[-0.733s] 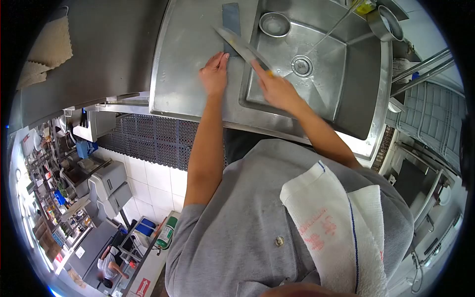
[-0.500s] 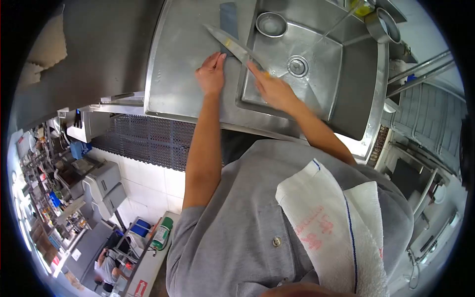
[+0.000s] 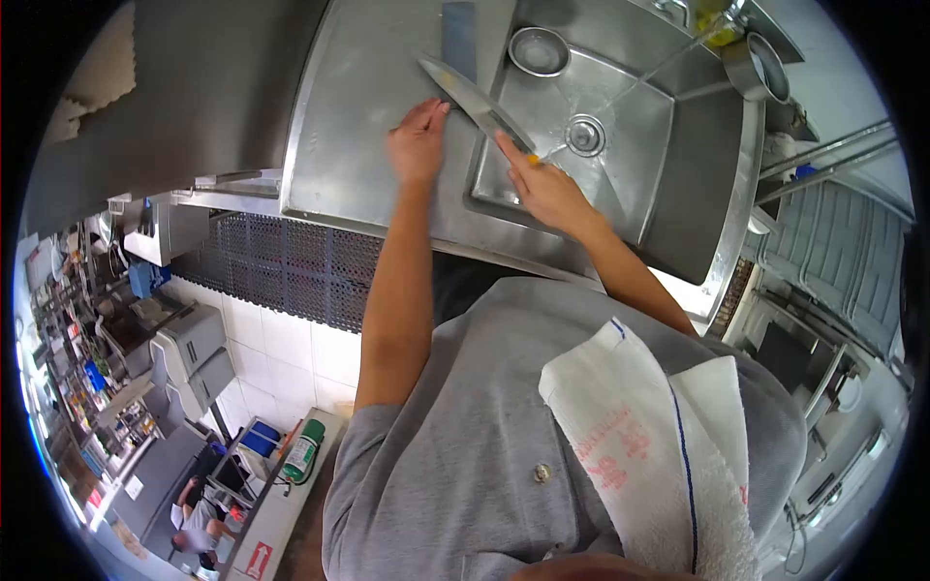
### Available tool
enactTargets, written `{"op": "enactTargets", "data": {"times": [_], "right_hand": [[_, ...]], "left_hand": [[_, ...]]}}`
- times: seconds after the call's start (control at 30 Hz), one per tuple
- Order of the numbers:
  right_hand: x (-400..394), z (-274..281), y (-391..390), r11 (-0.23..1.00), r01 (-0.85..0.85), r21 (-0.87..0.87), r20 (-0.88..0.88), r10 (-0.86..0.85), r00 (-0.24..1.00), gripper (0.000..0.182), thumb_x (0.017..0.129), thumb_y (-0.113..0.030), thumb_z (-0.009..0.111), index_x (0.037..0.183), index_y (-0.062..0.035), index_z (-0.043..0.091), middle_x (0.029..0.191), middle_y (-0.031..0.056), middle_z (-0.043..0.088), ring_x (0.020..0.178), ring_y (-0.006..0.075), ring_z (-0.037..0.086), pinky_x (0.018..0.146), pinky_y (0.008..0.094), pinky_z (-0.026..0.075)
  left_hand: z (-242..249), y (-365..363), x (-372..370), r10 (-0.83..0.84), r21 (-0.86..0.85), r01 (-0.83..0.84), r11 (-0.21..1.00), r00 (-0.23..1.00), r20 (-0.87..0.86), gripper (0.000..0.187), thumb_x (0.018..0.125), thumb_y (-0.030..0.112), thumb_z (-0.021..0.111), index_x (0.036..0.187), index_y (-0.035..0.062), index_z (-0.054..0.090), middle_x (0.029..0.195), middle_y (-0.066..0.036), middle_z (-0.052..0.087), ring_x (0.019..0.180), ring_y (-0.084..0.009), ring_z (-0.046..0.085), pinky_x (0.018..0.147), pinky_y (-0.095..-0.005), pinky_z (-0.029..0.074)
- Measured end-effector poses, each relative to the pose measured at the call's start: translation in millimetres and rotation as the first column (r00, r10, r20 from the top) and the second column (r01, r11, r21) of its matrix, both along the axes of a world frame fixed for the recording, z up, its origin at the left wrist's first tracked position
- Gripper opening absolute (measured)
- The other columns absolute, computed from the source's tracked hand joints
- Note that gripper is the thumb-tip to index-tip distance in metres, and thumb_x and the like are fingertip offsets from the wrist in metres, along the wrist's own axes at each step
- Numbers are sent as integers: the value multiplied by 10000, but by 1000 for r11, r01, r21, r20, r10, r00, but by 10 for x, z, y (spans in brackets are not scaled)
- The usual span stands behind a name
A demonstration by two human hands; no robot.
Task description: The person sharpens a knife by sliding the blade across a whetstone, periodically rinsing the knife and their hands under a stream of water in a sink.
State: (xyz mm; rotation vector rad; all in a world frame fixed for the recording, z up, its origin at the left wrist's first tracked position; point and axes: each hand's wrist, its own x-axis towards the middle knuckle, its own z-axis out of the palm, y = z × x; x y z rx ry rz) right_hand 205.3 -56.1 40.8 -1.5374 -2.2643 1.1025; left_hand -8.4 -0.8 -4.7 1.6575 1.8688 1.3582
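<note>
My right hand (image 3: 554, 197) is wrapped round the handle of a large kitchen knife (image 3: 473, 104), with a bit of orange-yellow showing at its grip. The blade slants up and left, lying across a long grey sharpening stone (image 3: 459, 41) on the steel counter (image 3: 354, 126). Just below the blade, my left hand (image 3: 418, 145) has its fingers pinched at the stone's near end. That end is mostly hidden by the blade and fingers.
Right of the stone is a steel sink (image 3: 620, 174) holding a small metal bowl (image 3: 539, 52). Water runs from the faucet (image 3: 719, 21). A metal pot (image 3: 754, 70) stands at the sink's back corner. Another person (image 3: 201, 518) is far off at lower left.
The knife has slid a little to the right and toward me across the stone, with my right hand following. My left hand stays at the stone's near end. The view has shifted slightly.
</note>
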Motion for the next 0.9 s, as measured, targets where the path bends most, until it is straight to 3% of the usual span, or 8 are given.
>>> {"op": "enactTargets", "data": {"times": [0.07,0.17,0.27,0.37,0.43,0.7,0.83,0.9], "right_hand": [[-45,-14,23,998,17,-57,0,-17,1000,593,979,-229,470,1526,-270,243,1093,254,642,966,418,643,816,504,515],[-281,-25,623,995,24,99,-43,-19,999,576,1009,-278,425,1540,-304,202,1031,246,662,902,461,637,794,526,503],[-408,68,835,1000,-1,-13,74,2,997,593,992,-253,433,1541,-272,210,1124,232,649,1001,414,638,851,504,515],[-394,-53,865,999,-39,23,75,37,996,566,1003,-271,410,1537,-276,221,1131,227,649,1011,415,637,857,514,514],[-406,-171,879,995,-34,98,45,30,999,566,1016,-309,415,1540,-329,201,1080,236,658,923,441,640,808,510,505],[259,-86,-118,999,36,-10,-78,-37,996,642,968,-187,477,1543,-267,202,1101,219,654,970,430,636,825,501,509],[136,75,-41,998,51,-38,-8,-52,999,583,1004,-231,443,1541,-241,215,1127,247,635,958,461,622,828,521,489],[-218,-35,531,997,-9,79,-44,12,999,612,982,-202,459,1542,-222,213,1082,224,654,984,438,629,835,518,497]], "left_hand": [[56,-43,-15,-15,-21,14,1000,1000,-21,209,839,201,757,964,34,747,957,-147,730,867,-286,721,833,-345,553],[65,26,40,-40,-52,42,998,998,48,199,838,193,754,949,28,744,933,-135,734,819,-292,716,800,-353,557],[101,-14,49,-36,-91,45,995,994,98,199,833,189,750,958,35,742,950,-136,731,862,-307,701,794,-368,552],[77,5,85,-54,56,60,997,993,-103,191,831,178,740,974,52,745,1004,-150,723,951,-309,685,857,-383,531],[27,23,62,-94,209,193,959,909,-407,182,831,154,725,992,72,748,1050,-157,714,1004,-300,673,914,-403,502],[-22,31,69,-103,121,149,981,940,-325,131,839,97,714,958,97,768,987,-108,733,1014,-270,679,873,-365,537],[41,25,39,-104,109,146,983,941,-322,126,841,101,714,952,118,772,975,-83,739,1022,-249,683,865,-351,545],[-28,62,30,-101,125,148,981,942,-320,126,843,105,713,953,122,772,981,-83,739,1019,-250,683,863,-353,547]]}}
